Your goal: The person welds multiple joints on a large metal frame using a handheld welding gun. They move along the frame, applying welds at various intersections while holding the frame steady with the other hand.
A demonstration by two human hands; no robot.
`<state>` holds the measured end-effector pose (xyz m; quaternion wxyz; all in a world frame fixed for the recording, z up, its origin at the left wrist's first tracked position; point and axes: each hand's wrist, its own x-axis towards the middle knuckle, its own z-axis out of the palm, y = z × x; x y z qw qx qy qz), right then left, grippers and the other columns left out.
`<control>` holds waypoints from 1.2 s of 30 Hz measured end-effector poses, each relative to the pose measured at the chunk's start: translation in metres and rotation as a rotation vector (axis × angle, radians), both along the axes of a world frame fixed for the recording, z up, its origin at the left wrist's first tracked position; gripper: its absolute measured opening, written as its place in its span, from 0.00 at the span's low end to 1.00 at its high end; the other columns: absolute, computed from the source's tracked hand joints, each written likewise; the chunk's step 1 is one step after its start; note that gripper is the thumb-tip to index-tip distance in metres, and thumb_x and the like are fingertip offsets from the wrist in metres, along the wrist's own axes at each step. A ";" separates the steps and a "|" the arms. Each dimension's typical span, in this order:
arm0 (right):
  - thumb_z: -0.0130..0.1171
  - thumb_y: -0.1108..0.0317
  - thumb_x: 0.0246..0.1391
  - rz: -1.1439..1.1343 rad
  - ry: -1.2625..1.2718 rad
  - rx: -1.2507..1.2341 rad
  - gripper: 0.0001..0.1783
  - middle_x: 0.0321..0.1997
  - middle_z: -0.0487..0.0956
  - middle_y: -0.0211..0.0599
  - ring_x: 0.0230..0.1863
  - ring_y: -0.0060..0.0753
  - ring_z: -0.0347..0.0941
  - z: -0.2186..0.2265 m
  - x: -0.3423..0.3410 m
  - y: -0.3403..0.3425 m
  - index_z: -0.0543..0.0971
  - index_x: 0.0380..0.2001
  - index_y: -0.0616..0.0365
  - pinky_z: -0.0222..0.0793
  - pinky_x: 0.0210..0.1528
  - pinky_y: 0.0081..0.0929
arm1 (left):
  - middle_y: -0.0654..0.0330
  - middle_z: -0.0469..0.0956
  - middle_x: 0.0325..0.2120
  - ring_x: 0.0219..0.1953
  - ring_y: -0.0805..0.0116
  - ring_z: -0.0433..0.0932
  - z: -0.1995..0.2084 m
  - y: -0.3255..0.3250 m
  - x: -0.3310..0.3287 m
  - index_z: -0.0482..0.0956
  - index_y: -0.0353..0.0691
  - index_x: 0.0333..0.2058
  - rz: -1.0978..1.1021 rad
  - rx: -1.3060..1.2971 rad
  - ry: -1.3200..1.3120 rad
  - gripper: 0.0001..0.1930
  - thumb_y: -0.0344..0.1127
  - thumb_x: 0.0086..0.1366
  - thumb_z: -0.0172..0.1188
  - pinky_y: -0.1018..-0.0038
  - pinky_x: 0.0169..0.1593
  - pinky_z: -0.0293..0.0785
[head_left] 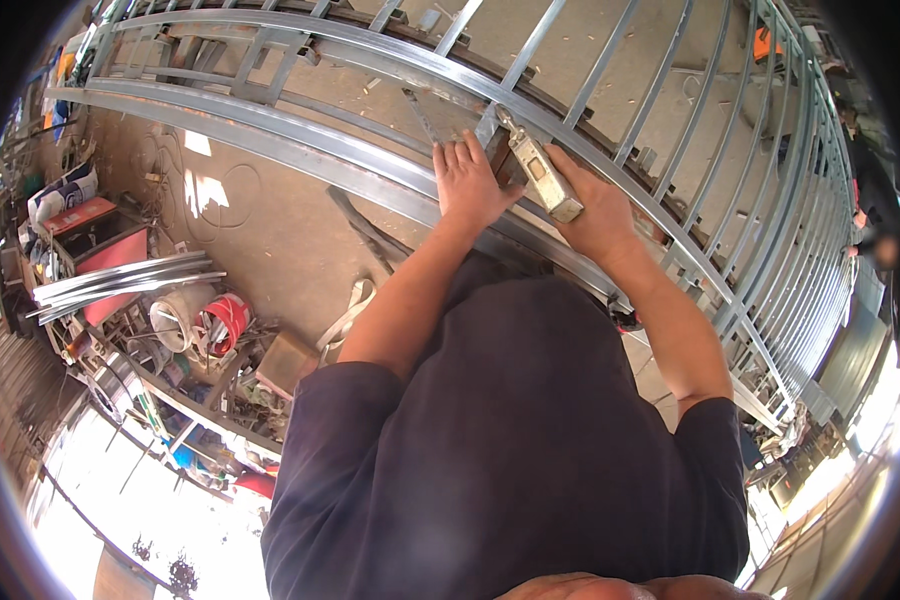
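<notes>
My right hand [600,212] is wrapped round a worn, pale boxy tool [544,180] with a window in its side and a narrow metal tip; its exact kind I cannot tell. The tip points away from me, over the near rail of a steel bar frame [450,72]. To its left, my left hand [467,182] is open, fingers stretched out and thumb apart, above or on the long metal bars [300,140] nearest me. Whether its palm presses on them is hidden. A short upright bar [487,128] of the frame lies between the hands and the far rail.
Parallel bars [670,95] of the frame spread away to the right. On the left are a red bucket [228,322], a white bucket [178,315] and a bundle of metal strips [130,283] among clutter. An orange object [765,45] lies far right. Another person [875,190] is at the right edge.
</notes>
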<state>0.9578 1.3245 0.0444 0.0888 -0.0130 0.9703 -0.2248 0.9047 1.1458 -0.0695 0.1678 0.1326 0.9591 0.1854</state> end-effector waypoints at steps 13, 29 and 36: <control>0.73 0.65 0.47 -0.020 0.023 0.055 0.47 0.56 0.84 0.41 0.46 0.56 0.83 -0.005 0.003 -0.020 0.67 0.71 0.35 0.81 0.45 0.47 | 0.41 0.70 0.61 0.70 0.49 0.64 0.000 -0.004 -0.001 0.52 0.18 0.70 -0.002 0.042 0.019 0.65 0.66 0.51 0.73 0.48 0.79 0.38; 0.74 0.65 0.47 -0.055 -0.054 0.063 0.49 0.57 0.83 0.41 0.46 0.54 0.83 0.002 0.004 -0.025 0.65 0.72 0.31 0.82 0.45 0.46 | 0.40 0.69 0.61 0.69 0.49 0.62 -0.004 -0.003 0.001 0.46 0.19 0.71 0.012 0.072 0.018 0.65 0.63 0.52 0.72 0.49 0.79 0.34; 0.74 0.62 0.47 -0.055 -0.103 0.091 0.50 0.55 0.84 0.42 0.47 0.54 0.83 0.003 0.005 -0.022 0.63 0.73 0.33 0.81 0.48 0.48 | 0.41 0.69 0.61 0.69 0.50 0.62 0.001 -0.004 -0.002 0.46 0.20 0.71 0.001 0.062 -0.044 0.66 0.65 0.52 0.73 0.50 0.79 0.34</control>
